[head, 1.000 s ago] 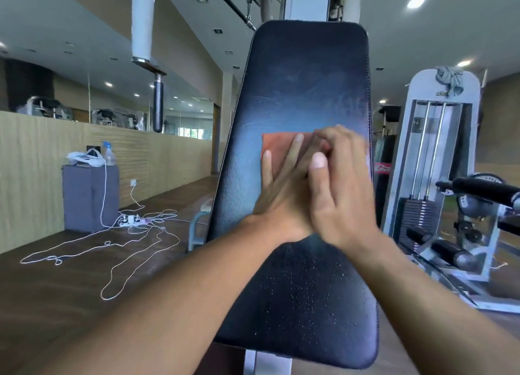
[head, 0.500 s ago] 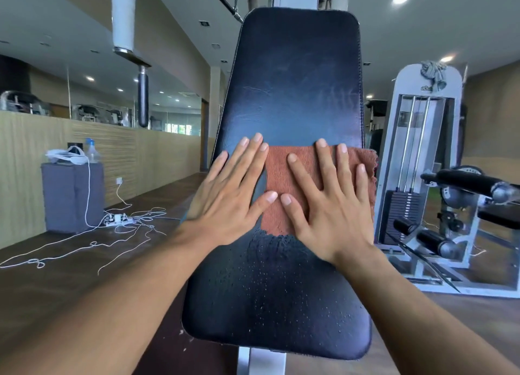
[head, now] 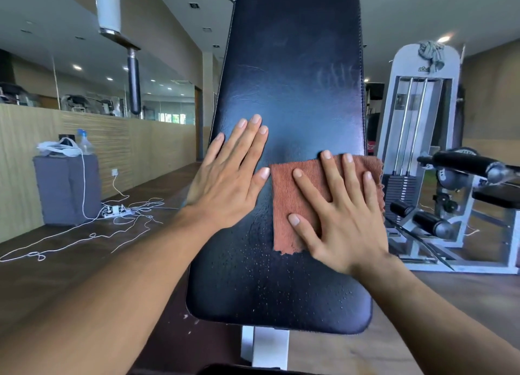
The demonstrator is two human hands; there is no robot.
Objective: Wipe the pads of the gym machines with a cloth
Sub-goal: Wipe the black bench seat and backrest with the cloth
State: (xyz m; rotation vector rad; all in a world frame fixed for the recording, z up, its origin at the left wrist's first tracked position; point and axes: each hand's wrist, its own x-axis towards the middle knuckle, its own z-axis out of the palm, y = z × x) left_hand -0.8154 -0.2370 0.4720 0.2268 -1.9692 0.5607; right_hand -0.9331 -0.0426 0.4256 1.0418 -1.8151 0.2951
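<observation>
A tall dark blue back pad (head: 292,79) of a gym machine stands upright in front of me, with water droplets on its lower half. A rust-orange cloth (head: 284,203) lies flat against the pad's right side, its right edge hanging past the pad. My right hand (head: 340,214) presses flat on the cloth with fingers spread. My left hand (head: 230,177) lies flat on the bare pad's left edge, fingers straight, its thumb tip beside the cloth's upper left corner.
A white weight-stack machine (head: 422,138) with black roller pads (head: 427,220) stands at the right. At the left a grey box (head: 67,189) holds a spray bottle (head: 83,141), and white cables (head: 118,214) sprawl on the wooden floor. The pad's white post (head: 266,346) is below.
My hands went from stacked together on the cloth to spread apart. The cloth unfolded wider and slid right and down under my right hand; my left hand came off it onto the bare pad.
</observation>
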